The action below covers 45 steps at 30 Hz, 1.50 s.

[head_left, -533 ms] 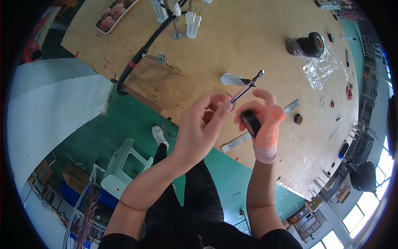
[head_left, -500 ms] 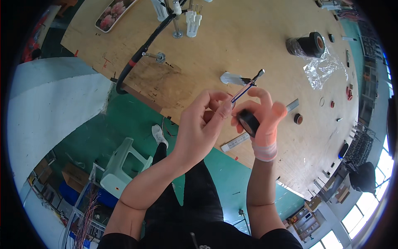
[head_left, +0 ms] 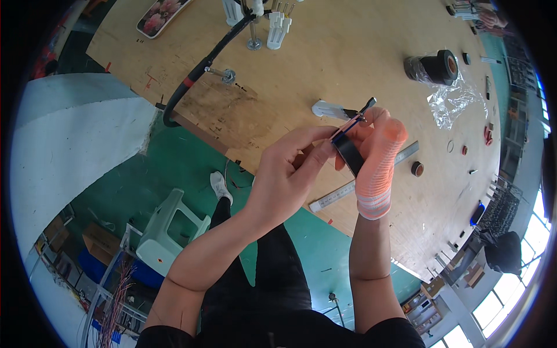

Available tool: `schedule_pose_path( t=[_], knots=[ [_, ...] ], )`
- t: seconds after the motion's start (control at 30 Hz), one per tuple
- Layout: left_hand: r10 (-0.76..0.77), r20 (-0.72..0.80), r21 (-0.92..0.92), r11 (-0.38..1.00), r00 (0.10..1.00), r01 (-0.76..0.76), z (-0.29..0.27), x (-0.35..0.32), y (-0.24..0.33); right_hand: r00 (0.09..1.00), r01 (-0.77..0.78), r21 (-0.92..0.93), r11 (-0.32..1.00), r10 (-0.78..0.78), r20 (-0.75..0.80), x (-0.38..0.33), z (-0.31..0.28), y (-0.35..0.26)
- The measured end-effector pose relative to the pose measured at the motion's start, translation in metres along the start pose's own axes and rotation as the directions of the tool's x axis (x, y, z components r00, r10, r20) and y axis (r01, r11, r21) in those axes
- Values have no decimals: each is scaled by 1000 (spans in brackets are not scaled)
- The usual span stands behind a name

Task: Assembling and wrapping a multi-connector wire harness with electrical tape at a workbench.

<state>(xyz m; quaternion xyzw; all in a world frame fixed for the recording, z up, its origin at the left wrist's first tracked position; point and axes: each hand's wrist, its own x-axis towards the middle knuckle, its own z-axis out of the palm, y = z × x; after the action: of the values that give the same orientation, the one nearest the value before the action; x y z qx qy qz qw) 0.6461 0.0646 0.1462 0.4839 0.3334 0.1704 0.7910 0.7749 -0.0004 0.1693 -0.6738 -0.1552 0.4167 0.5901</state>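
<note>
Wires [head_left: 347, 125], thin, mid-frame over the worktop [head_left: 325, 52], pinched in fingers of the bare left hand [head_left: 287, 174]. Gloved right hand [head_left: 377, 153]: fingers grasp a black tape roll [head_left: 350, 155], just beside. Visible stretch bare pink and blue; wrapping seems barely begun, most remaining.

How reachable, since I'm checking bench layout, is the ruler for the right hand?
Probably yes: the ruler lies close by with both ends uncovered, though the right hand holds tape it may need to put down first.
</note>
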Motion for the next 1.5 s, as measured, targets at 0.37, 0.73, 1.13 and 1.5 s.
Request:
schedule_pose_path(
  t=[0.37,0.73,1.13,1.5],
  knots=[
    [254,-124,322,925,959,-203,5,5,-7,836,473,-761,443,-499,229,-28,5,-17],
    [163,17,238,958,986,-163,-7,3,6,999,-40,-259,965,40,-5,-6,11,5],
    [251,15,314,918,968,-242,-13,14,-4,937,348,-320,881,-323,131,-2,-5,56],
    [252,-9,357,905,968,-232,-12,-17,-13,977,98,-404,910,-165,-135,-15,45,22]
  ],
)
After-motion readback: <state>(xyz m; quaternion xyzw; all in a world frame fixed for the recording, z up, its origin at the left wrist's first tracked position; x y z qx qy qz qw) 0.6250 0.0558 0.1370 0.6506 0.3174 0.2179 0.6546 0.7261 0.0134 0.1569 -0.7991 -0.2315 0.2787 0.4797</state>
